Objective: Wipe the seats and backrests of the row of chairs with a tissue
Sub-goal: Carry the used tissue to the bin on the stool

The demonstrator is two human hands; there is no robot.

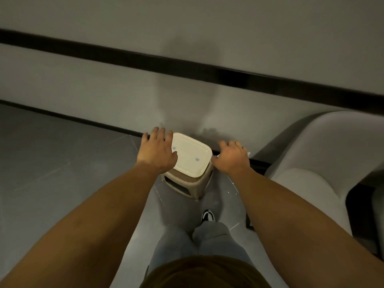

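Observation:
A pale grey moulded chair [324,150] stands at the right, its seat and backrest only partly in view. My right hand [231,157] hovers palm down just right of a small bin, fingers curled over a white tissue [248,153] whose corners peek out on both sides of the hand. My left hand [158,150] is spread flat, palm down, over the left edge of the bin's cream lid [192,157]. Most of the tissue is hidden under my right hand.
The beige bin [187,183] stands on the grey tiled floor [62,163] against a grey wall with a black rail [187,65] and a black skirting. My legs and one shoe [207,216] are just behind the bin. Open floor lies to the left.

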